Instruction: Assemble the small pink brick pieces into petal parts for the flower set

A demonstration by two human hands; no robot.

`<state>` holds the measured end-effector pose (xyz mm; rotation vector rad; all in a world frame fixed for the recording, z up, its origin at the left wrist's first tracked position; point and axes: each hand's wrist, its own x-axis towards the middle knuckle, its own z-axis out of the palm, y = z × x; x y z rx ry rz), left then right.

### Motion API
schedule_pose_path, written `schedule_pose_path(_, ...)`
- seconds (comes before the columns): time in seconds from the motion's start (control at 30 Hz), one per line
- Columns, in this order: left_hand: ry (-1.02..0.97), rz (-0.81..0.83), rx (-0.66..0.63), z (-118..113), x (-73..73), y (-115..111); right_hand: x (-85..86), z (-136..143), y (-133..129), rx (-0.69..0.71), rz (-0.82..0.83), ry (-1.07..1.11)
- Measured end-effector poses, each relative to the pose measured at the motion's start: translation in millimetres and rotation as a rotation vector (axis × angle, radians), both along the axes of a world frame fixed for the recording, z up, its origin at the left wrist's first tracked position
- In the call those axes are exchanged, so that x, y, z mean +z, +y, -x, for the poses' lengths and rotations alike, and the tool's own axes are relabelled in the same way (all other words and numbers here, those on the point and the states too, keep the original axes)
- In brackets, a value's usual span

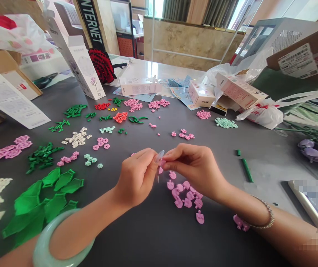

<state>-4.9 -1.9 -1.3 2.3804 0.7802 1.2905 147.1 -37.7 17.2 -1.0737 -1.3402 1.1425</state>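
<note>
In the middle of the head view, my left hand [136, 176] and my right hand [199, 167] meet fingertip to fingertip above the dark table. Both are closed in a pinch on a small pink building-block piece [161, 163], mostly hidden by the fingers. Whether it is one piece or two joined, I cannot tell. Just below my right hand lies a loose group of pink rounded petal pieces [187, 202], with a single pink petal [199, 217] nearer to me. Another small pink cluster [241, 223] is partly behind my right wrist.
Sorted piles cover the left side, among them large green leaf pieces [29, 196], dark green pieces [42, 155] and white pieces [78, 138]. A tall white box [88, 74] stands behind them. At right are a green stick [247, 170], purple flowers [311, 152] and small boxes [241, 91].
</note>
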Motion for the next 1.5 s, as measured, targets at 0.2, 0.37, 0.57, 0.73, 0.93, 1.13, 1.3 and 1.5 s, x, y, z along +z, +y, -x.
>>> schedule_pose_path(0.2, -0.004, 0.062, -0.098, 0, 1.1, 1, 6.5, -9, 4, 0.093, 0.037, -0.038)
schedule_pose_path(0.37, 0.026, 0.132, -0.092, 0, -0.7, 2, 17.3, -19, 11, 0.168, 0.134, -0.182)
schedule_pose_path(0.57, -0.002, 0.235, 0.032, -1, -4.1, 5, 17.9, -46, 28, 0.122, 0.159, -0.485)
schedule_pose_path(0.73, 0.014, 0.271, 0.028, -1, -2.6, 5, 9.6, -56, 41, 0.076, 0.175, -0.927)
schedule_pose_path(0.93, 0.152, 0.224, -0.083, -1, -4.5, 1, 5.3, -54, 42, 0.137, 0.145, -1.157)
schedule_pose_path(1.13, 0.195, 0.123, -0.123, -2, -6.6, -3, 8.5, -46, 60, 0.054, 0.018, -1.222)
schedule_pose_path(1.3, 0.196, -0.007, -0.118, -1, -11.3, -5, -3.4, -24, 96, 0.03, -0.086, -1.257)
schedule_pose_path(1.5, 0.261, -0.033, -0.109, 0, -12.9, -9, -15.8, -8, 124, 0.074, -0.109, -1.26)
